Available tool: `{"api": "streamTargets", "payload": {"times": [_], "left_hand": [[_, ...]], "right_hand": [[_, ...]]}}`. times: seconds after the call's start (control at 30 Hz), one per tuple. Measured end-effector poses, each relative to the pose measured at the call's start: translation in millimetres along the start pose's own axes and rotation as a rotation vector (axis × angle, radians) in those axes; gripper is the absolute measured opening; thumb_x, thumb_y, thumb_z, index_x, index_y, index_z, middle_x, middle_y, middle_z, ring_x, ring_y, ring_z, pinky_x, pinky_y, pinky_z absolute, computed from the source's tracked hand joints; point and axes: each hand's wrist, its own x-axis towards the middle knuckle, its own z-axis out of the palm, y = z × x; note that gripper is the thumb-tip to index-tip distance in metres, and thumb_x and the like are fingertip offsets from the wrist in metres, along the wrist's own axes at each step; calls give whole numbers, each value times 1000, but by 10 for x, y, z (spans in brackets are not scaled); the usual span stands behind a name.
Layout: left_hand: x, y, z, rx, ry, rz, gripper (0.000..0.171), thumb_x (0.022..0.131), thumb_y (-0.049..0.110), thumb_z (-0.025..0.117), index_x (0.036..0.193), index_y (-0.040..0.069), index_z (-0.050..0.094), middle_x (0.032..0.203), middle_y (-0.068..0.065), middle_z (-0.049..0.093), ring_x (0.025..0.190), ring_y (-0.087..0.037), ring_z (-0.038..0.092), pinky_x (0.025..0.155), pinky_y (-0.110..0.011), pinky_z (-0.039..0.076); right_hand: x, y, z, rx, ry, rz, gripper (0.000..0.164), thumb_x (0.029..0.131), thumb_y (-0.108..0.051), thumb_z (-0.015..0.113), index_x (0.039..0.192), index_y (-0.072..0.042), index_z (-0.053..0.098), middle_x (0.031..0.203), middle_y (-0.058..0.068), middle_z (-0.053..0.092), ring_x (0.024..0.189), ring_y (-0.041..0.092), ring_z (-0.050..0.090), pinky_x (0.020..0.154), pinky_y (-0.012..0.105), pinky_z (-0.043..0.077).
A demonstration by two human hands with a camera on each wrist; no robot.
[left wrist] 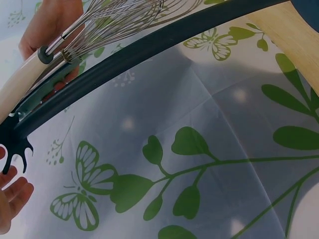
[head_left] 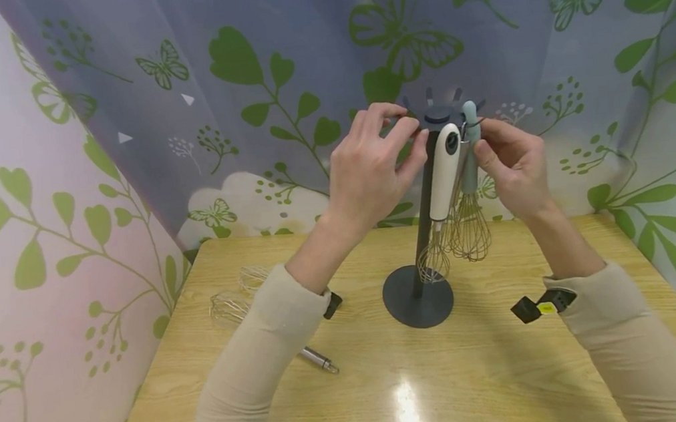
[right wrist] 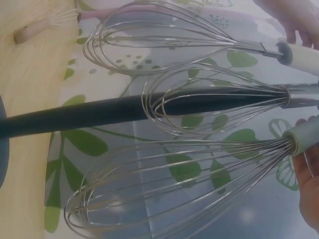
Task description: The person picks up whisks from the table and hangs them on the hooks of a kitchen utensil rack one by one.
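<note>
My right hand (head_left: pixel 515 168) pinches the upper handle of a whisk with a pale green handle (head_left: pixel 469 166), upright at the right side of a dark whisk stand (head_left: pixel 418 298). My left hand (head_left: pixel 367 168) is at the left side of the stand's hooked top, fingers bent around its edge; the left wrist view shows only part of its fingers (left wrist: pixel 17 199). In front of the post hangs a whisk with a white handle (head_left: pixel 445 168). Between these two, a whisk with a metal handle (right wrist: pixel 304 95) hangs in the right wrist view, mostly hidden in the head view.
On the wooden table (head_left: pixel 361 410), whisks lie at the left, partly under my left forearm. One has a metal handle (head_left: pixel 317 359); another whisk's wire loops (head_left: pixel 252 277) show behind it. A patterned curtain (head_left: pixel 301 60) stands behind the table.
</note>
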Motion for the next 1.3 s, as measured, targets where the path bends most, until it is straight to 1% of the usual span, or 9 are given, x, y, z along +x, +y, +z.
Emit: {"api": "streamTargets", "payload": {"times": [0.13,0.37,0.47,0.63,0.7,0.87,1.03,1.17,1.3], "left_hand": [[5,3,-5,-2,-6,-4,24,107,30,59,100,13,76,117,-10,72,100,-25,71,63,-32,60],[5,14,-12,-4,-10,-3,24,107,30,60,101,14,76,117,-11,72,100,-24,71,62,-31,60],[5,17,-8,-1,-8,-4,24,107,30,59,101,14,76,117,-10,72,100,-25,71,63,-31,61],[3,20,-4,0,-7,-7,25,107,29,58,101,14,76,117,-9,72,100,-25,71,64,-31,61],[4,19,-3,0,-6,-7,25,107,30,58,101,13,76,117,-9,71,100,-25,71,64,-31,61],[4,9,-7,0,-3,-5,24,107,29,59,101,13,76,117,-11,71,99,-25,71,63,-32,61],[1,2,-12,-4,-2,-4,24,107,29,60,101,13,76,117,-11,71,99,-25,71,62,-32,60],[1,2,-3,-10,2,-1,24,107,29,59,101,13,76,116,-12,71,99,-25,71,61,-32,59],[-1,6,8,-14,5,0,25,107,29,59,101,13,76,116,-12,72,99,-26,71,60,-32,59]], "right_hand": [[-12,18,4,-30,7,1,38,99,13,54,113,-15,77,99,-13,76,81,0,63,74,13,51],[-32,26,24,2,20,9,39,98,14,53,112,-13,78,95,-11,74,76,1,60,69,13,49],[-37,31,27,16,21,9,35,99,12,55,113,-10,78,96,-9,74,75,3,60,69,14,50],[-34,53,16,42,19,2,23,100,5,63,114,-6,78,96,-6,75,74,4,60,69,14,51],[-31,61,8,40,19,-5,24,100,6,62,114,-6,78,96,-6,76,74,4,62,69,14,52],[-28,57,-10,37,11,-10,34,96,15,57,115,-4,78,98,-5,78,78,4,68,73,15,57],[-34,12,-35,43,9,6,30,97,12,60,118,-1,76,102,-3,79,83,6,72,75,18,61],[-51,-48,-51,39,40,5,26,98,10,61,119,2,74,104,0,80,85,8,75,75,21,63],[-52,-115,-47,51,97,-4,23,96,10,62,116,7,73,100,4,80,84,12,76,76,23,64]]}}
